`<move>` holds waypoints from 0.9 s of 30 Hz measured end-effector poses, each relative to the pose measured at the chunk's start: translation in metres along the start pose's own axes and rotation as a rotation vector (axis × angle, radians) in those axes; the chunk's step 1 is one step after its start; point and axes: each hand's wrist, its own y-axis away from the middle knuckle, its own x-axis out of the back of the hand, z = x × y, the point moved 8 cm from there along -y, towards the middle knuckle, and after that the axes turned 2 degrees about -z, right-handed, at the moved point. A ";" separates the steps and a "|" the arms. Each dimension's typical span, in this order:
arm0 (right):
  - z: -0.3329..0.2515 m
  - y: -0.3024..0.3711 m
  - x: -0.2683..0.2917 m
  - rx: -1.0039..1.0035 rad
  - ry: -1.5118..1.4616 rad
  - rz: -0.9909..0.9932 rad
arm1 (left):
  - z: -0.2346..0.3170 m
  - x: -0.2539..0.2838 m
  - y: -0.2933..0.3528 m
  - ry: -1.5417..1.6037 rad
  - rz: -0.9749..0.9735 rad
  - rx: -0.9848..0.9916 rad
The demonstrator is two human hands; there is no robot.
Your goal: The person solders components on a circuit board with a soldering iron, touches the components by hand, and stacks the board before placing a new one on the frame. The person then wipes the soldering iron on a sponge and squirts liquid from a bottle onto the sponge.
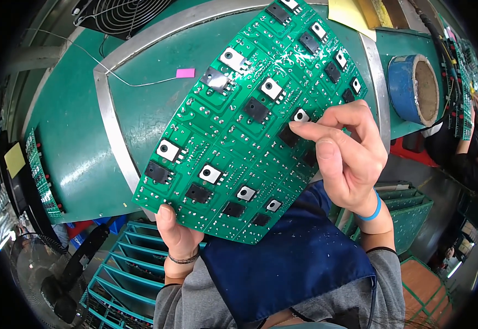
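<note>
Your left hand (176,233) is gripping the lower edge of the green circuit board (233,137), holding it above the green desk (74,142). Your right hand (348,153) is pinching a black transistor (289,135) (many others are already lying flat), so the check seems midway.

The left hand (177,234) is gripping the near edge of a large green circuit board (233,159), holding it up over the green workbench (80,148). The right hand (344,156) is pressing its fingertips (296,125) against a black component (289,135) near the board's right edge. A blue tape roll (413,88) is lying far right, a pink tag (185,73) far left.
</note>
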 end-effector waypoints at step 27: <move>0.009 -0.004 -0.006 -0.101 -0.129 -0.009 | 0.000 0.000 0.001 -0.013 0.044 0.002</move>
